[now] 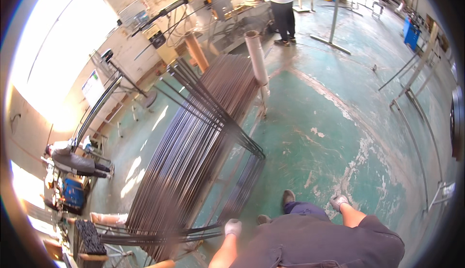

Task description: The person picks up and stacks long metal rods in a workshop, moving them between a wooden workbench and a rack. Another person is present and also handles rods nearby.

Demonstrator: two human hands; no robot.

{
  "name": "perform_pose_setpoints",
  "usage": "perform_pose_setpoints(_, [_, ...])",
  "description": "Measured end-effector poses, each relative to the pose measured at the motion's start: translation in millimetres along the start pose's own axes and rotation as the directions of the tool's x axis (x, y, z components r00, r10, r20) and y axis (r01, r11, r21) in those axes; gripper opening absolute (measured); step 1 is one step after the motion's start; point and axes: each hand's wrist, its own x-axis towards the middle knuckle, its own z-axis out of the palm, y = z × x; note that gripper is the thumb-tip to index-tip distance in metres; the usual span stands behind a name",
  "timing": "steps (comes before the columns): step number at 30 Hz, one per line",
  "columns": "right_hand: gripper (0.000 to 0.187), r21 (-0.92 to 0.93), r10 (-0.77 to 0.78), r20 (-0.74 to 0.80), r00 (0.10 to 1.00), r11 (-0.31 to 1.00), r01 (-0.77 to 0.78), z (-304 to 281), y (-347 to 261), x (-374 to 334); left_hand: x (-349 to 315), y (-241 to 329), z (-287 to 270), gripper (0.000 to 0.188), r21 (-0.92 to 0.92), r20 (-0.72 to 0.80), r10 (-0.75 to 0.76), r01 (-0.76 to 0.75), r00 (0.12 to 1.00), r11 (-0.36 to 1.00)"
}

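Observation:
My left hand (233, 227), in a pale glove, is closed at the right end of several long dark metal rods (160, 239). These rods run leftward across the near end of a wide stack of similar rods (184, 151). My right hand (339, 202), also in a pale glove, hangs out to my right over the floor. Its fingers are curled and nothing shows in them. A separate bundle of rods (213, 110) lies slantwise across the top of the stack, its ends jutting past the right side.
A pale upright tube (255, 57) and an orange-brown post (196, 51) stand at the stack's far end. A person (282, 6) stands beyond by machinery, another person (72, 160) at the far left. Metal stands (334, 16) rise from the worn green floor (310, 122).

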Motion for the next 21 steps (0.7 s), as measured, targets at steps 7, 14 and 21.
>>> perform_pose_setpoints(7, [0.047,0.153,0.190,0.193,0.962,0.963,-0.221,20.2,57.9,-1.6,10.9,102.5,21.2,0.033,0.019,0.067,0.031,-0.032,0.997,0.999])
perform_pose_setpoints(14, [0.042,0.270,0.099,-0.030,0.995,0.959,-0.088,-27.5,29.7,88.5,39.7,188.3,89.3,0.041,0.317,0.310,0.230,-0.329,0.922,0.890])
perform_pose_setpoints(21, [0.043,0.364,-0.030,-0.059,0.998,0.930,0.049,-159.8,-73.0,121.9,22.6,383.3,99.1,0.036,0.064,0.291,0.206,-0.234,0.934,0.970])
